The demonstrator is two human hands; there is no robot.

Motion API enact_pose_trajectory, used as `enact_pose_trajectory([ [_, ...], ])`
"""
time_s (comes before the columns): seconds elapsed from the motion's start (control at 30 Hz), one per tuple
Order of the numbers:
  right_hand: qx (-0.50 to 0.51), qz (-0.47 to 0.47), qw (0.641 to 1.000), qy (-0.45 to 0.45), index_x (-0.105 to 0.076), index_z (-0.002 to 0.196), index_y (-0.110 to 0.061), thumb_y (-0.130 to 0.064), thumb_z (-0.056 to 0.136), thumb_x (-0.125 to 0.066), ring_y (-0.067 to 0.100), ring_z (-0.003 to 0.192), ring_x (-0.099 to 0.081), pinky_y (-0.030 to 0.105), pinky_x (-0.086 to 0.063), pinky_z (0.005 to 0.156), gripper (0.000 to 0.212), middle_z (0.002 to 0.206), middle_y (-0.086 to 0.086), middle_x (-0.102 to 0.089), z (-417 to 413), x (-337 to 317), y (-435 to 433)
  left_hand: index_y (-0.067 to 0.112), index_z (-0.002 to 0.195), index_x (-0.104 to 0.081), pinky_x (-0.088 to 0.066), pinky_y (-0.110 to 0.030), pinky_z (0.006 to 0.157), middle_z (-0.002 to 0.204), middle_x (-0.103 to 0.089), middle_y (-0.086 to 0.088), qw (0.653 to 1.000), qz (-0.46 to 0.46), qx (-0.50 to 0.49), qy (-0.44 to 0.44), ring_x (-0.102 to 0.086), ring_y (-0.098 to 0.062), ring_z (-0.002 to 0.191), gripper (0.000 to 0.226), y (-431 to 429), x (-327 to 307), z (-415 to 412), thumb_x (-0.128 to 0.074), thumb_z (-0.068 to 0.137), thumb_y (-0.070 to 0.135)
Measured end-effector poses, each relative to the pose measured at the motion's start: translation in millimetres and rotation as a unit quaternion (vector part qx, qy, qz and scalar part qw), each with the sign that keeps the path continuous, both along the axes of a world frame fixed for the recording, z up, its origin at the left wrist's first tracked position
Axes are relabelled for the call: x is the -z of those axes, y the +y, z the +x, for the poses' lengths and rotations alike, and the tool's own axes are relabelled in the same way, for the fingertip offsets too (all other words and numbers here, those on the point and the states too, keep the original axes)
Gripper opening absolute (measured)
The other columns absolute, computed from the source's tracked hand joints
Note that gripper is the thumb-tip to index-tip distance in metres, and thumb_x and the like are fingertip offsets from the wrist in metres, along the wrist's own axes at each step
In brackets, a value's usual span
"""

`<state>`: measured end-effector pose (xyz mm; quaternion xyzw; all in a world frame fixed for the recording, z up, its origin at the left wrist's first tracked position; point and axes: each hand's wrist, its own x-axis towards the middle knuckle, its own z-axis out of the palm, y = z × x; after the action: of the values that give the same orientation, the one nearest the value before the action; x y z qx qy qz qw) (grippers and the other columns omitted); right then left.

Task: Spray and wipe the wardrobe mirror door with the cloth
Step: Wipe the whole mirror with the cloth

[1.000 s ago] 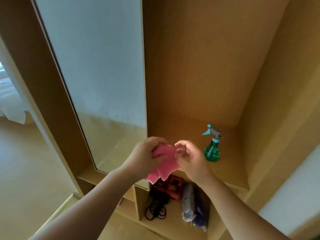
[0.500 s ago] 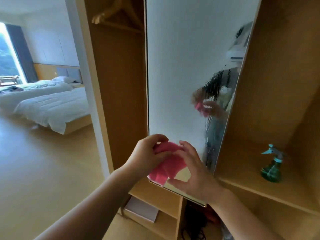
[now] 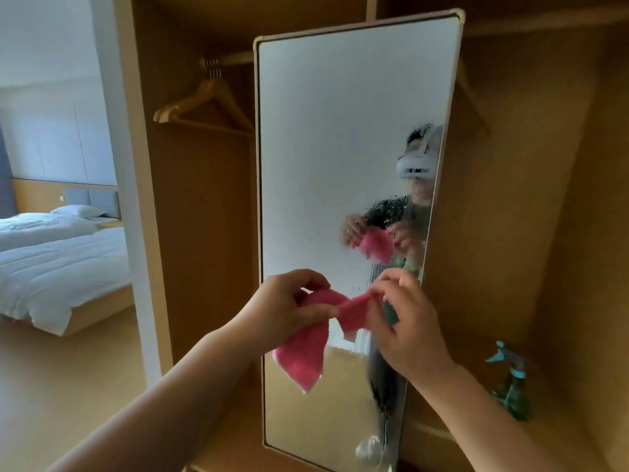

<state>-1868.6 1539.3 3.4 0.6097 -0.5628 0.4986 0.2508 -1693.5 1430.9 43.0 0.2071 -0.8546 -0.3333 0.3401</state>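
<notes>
Pink fuzzy cloth [image 3: 306, 356] before streaked mirror [image 3: 340, 148]

The mirror door [image 3: 340, 148] loses its bottom corner at 5 o'clock to the frame edge, and the pink cloth [image 3: 306, 356] and both hands cover part of its lower glass. The left hand [image 3: 282, 311] hides the cloth's middle fold; the right hand [image 3: 405, 332] hides its far end. The spray bottle [image 3: 510, 386] at 4 o'clock is blurred, its nozzle indistinct. The wooden hanger [image 3: 204, 107] at 11 o'clock has its right arm cut off behind the mirror's frame.
</notes>
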Motion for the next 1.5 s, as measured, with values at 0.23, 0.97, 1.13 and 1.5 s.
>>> enact_pose_trajectory([
  [0.23,0.072,-0.015,0.996,0.042,-0.067,0.100,-0.016,-0.020,0.098,-0.052,-0.001,0.050,-0.050,0.009,-0.033,0.045,0.016,0.064,-0.017,-0.053,-33.6,-77.7,1.2,0.030,0.104,-0.067,-0.050,-0.011,0.063,0.084,-0.068,0.016,0.991,-0.126,-0.016,-0.044,-0.064,0.002,0.075,0.029,-7.2,-51.0,-36.0,-0.077,0.077,0.036],
  [0.97,0.242,-0.178,0.953,-0.029,-0.055,0.099,-0.024,-0.017,0.101,-0.047,0.005,0.061,-0.060,0.022,-0.048,0.052,0.010,0.073,-0.010,-0.062,-17.6,-189.7,-68.3,0.039,0.078,-0.059,-0.043,-0.004,0.057,0.081,-0.067,0.018,0.954,-0.224,0.109,0.166,-0.061,0.007,0.074,0.024,-130.1,-154.2,-73.9,-0.071,0.082,0.019],
  [1.13,0.285,-0.174,0.942,-0.021,-0.050,0.115,-0.025,-0.022,0.101,-0.046,0.002,0.076,-0.059,0.018,-0.049,0.063,0.015,0.089,-0.016,-0.058,-12.2,-206.6,-81.7,0.030,0.075,-0.065,-0.047,-0.019,0.064,0.076,-0.065,0.013,0.942,-0.256,0.122,0.181,-0.059,0.001,0.072,0.010,-136.0,-169.4,-93.6,-0.072,0.079,0.025],
  [1.5,0.310,-0.133,0.941,0.036,-0.039,0.132,-0.024,-0.021,0.101,-0.044,0.017,0.099,-0.061,0.039,-0.058,0.079,0.032,0.118,-0.002,-0.058,-50.5,-249.9,-105.3,0.040,0.096,-0.049,-0.043,-0.018,0.062,0.074,-0.056,0.029,0.926,-0.311,0.093,0.192,-0.052,0.010,0.072,0.029,-122.2,-199.8,-129.7,-0.067,0.081,0.024],
])
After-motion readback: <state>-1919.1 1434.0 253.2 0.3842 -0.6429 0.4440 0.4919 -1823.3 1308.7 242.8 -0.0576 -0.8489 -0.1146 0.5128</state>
